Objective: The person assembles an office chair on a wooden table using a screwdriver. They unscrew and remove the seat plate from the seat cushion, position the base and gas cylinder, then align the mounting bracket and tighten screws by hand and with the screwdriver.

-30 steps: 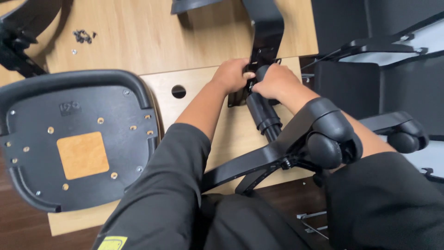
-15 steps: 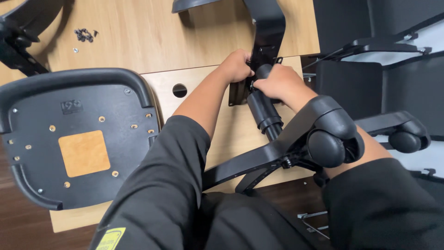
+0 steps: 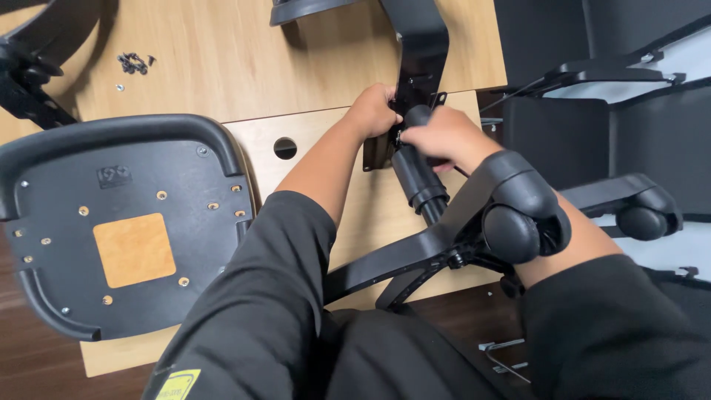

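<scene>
Chair assembly, fitting stage: left hand (image 3: 374,111) clenched on metal plate (image 3: 379,152), right hand (image 3: 437,137) grasping gas cylinder (image 3: 418,181) top, over bench (image 3: 222,67). Cylinder stands in wheeled base (image 3: 511,222). Next: careful alignment needed.

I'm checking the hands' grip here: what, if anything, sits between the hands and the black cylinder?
Nothing visible does. The right hand wraps the cylinder near its top; the left hand is on the metal plate beside it. A caster wheel overlaps only the right forearm.
</scene>
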